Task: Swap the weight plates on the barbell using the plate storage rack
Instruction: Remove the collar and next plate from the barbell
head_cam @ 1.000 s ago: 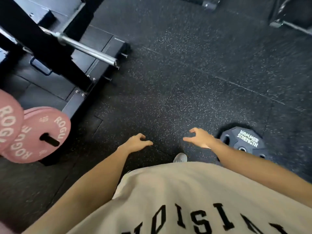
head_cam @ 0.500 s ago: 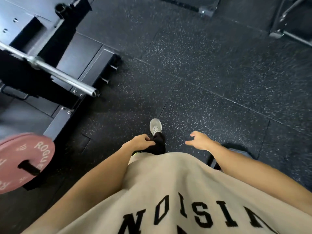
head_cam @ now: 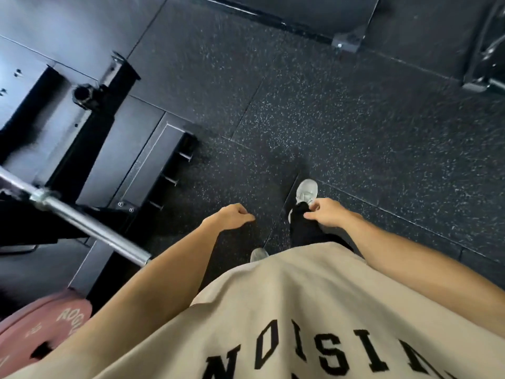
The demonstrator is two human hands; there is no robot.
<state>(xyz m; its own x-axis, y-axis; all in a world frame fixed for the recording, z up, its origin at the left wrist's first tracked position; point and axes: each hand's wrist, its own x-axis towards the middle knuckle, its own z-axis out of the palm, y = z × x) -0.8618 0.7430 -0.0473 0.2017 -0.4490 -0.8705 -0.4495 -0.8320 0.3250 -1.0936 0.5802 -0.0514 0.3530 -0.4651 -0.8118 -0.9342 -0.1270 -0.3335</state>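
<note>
The barbell's bare steel sleeve sticks out from the black rack at the left, with no plate on it. A pink plate marked ROGUE hangs on a storage peg at the bottom left, partly behind my left forearm. My left hand hangs in front of me with loosely curled fingers and holds nothing. My right hand is also empty, fingers relaxed, above my right shoe. Both hands are over the rubber floor, to the right of the sleeve's end.
The black rack base with short pegs lies left of centre. A round black peg end shows on the upright at upper left. Other machine frames stand at the top and at the top right. Speckled rubber floor fills the middle.
I have walked forward: the barbell sleeve and pink plates slid down and left in view, and the black plate on the floor at the right has gone out of sight. Both hands stay empty.
</note>
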